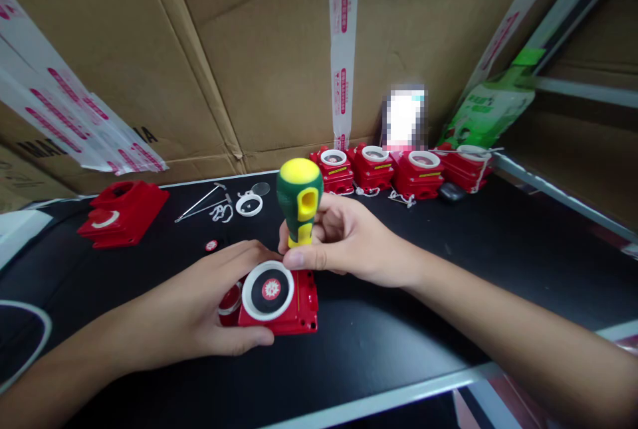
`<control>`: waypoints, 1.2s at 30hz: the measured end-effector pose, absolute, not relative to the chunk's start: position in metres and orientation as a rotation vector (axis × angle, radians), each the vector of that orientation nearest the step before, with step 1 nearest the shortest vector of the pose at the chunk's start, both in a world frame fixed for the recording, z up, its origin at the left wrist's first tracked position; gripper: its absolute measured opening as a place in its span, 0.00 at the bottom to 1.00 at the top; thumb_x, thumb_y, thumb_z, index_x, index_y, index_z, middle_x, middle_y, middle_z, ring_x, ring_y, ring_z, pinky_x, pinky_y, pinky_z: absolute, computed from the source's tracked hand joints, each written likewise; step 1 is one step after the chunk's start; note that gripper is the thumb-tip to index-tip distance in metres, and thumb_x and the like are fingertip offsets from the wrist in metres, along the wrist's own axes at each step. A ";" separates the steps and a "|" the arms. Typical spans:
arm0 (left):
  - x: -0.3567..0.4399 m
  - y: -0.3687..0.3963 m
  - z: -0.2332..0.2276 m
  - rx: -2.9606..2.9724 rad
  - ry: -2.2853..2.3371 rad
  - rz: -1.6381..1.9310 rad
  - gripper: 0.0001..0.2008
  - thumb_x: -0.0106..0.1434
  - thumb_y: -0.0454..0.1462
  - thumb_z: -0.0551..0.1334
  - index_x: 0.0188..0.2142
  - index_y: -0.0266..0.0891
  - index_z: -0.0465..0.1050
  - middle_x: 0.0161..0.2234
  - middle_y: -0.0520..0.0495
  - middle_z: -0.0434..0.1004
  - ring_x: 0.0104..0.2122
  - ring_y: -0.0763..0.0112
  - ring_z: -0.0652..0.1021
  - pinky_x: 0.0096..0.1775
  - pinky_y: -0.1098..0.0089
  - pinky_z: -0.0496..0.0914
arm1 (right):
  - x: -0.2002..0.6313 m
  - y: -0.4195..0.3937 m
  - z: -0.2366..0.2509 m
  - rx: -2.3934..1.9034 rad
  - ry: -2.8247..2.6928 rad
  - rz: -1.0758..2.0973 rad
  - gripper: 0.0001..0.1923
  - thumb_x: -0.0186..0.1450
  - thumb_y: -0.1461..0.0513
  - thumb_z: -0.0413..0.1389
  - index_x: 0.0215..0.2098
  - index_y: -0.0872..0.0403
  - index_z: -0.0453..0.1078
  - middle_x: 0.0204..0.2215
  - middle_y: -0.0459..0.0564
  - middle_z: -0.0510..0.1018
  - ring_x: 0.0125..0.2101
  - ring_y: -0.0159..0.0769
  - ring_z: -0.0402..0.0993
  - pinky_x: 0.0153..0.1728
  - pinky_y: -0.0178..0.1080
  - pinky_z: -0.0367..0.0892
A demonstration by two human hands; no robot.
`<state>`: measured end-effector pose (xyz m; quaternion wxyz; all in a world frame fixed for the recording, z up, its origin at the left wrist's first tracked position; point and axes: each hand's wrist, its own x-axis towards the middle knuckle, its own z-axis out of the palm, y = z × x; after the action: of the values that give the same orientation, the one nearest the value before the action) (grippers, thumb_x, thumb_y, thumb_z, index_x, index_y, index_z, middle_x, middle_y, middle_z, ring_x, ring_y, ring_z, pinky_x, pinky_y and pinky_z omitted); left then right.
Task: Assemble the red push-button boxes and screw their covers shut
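Observation:
A red box-shaped device with a white ring and a black disc on its face lies on the black table. My left hand wraps round its left side, thumb along the near edge and fingers over the far edge. In my right hand is a screwdriver with a green and yellow handle, held upright above the device's far right side. The fingers close round the lower end of the handle. The screwdriver's tip is hidden behind my hand and the device.
Several similar red devices stand in a row at the back right, before a cardboard wall. A red housing sits at the left, near metal rods and a loose white ring. A green bottle leans at the right.

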<state>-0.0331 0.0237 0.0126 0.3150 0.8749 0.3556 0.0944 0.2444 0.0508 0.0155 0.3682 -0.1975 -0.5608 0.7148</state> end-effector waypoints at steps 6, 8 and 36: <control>-0.035 0.023 0.012 2.354 0.948 0.298 0.36 0.64 0.49 0.80 0.68 0.56 0.73 0.59 0.43 0.84 0.59 0.46 0.83 0.58 0.55 0.80 | 0.264 0.056 0.027 -0.339 -1.690 1.854 0.13 0.73 0.62 0.69 0.54 0.57 0.80 0.39 0.47 0.85 0.26 0.22 0.71 0.34 0.31 0.73; -0.034 0.023 0.012 2.338 0.943 0.284 0.36 0.65 0.49 0.79 0.69 0.56 0.72 0.59 0.43 0.83 0.59 0.46 0.83 0.58 0.55 0.80 | 0.266 0.058 0.028 -0.320 -1.686 1.817 0.15 0.73 0.62 0.69 0.56 0.57 0.79 0.47 0.51 0.87 0.27 0.22 0.73 0.36 0.32 0.75; -0.031 0.022 0.016 2.253 0.918 0.237 0.28 0.69 0.47 0.76 0.65 0.52 0.72 0.61 0.43 0.80 0.59 0.50 0.82 0.57 0.59 0.79 | 0.262 0.052 0.024 -0.494 -1.760 1.533 0.17 0.68 0.59 0.73 0.51 0.57 0.78 0.30 0.40 0.72 0.28 0.28 0.63 0.30 0.34 0.61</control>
<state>-0.0312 0.0224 0.0159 0.3418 0.8662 0.3530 0.0910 0.2620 0.0519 0.0238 0.3690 -0.1924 -0.6858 0.5971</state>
